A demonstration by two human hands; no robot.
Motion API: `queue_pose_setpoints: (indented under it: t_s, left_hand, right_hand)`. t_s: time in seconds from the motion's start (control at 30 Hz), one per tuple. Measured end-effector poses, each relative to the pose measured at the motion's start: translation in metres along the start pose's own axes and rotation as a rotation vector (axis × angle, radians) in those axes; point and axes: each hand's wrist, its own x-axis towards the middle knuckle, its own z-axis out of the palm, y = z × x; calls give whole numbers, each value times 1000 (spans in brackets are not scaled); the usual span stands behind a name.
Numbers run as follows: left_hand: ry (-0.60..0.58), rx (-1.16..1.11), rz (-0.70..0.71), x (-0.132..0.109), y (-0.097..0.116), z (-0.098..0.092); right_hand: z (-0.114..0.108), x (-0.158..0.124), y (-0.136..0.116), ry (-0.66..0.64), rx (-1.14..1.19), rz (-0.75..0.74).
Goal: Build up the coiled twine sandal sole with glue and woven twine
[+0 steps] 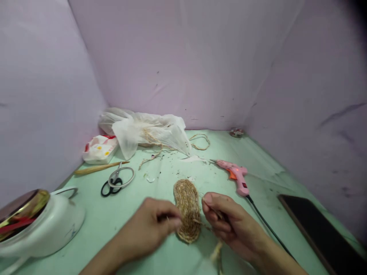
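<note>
A woven straw oval, shaped like a sole, lies flat on the green tabletop between my hands. My left hand is at its left edge, thumb and fingers pinched together and slightly blurred; whether anything is between them is too small to tell. On the right side, my right hand is closed on a straw cord, which runs from the oval's lower right into the fingers. A loose, blurred cord end hangs below that hand.
A pink glue gun with a black cable lies right, beyond a dark phone. At left are scissors, a silver ring, a white pot, and a tissue pack. A plastic bag sits at the back.
</note>
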Motion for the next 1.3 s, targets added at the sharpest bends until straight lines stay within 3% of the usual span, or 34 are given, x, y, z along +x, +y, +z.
queue_pose_setpoints:
  t_s: [0.13, 0.2, 0.37, 0.5, 0.63, 0.8, 0.97, 1.13, 1.3]
  left_hand:
    - [762, 266, -167, 6, -25, -52]
    - [903, 464, -260, 5, -36, -68]
    - [597, 732, -493, -6, -46, -87]
    - [608, 787, -552, -9, -54, -94]
    - [556, 795, -487, -2, -64, -90]
    - [590, 756, -384, 6, -61, -82]
    - [656, 570, -231, 7, -34, -58]
    - [519, -67, -139, 4, -6, -19]
    - [457, -129, -119, 4, -1, 1]
  right_hand:
    - [0, -3, -2, -60, 54, 101]
    - [1, -5, -2, -78, 56, 116]
    - [2, -7, -3, -75, 42, 115]
    - [3, -7, -4, -58, 16, 123]
    - [3, -8, -5, -38, -60, 99]
    - [4, -8, -3, 5, -182, 37]
    - [6, -7, 1, 105, -341, -122]
    - [6, -8, 4, 240, -630, -412]
    - [7, -11, 8, 210, -958, -703]
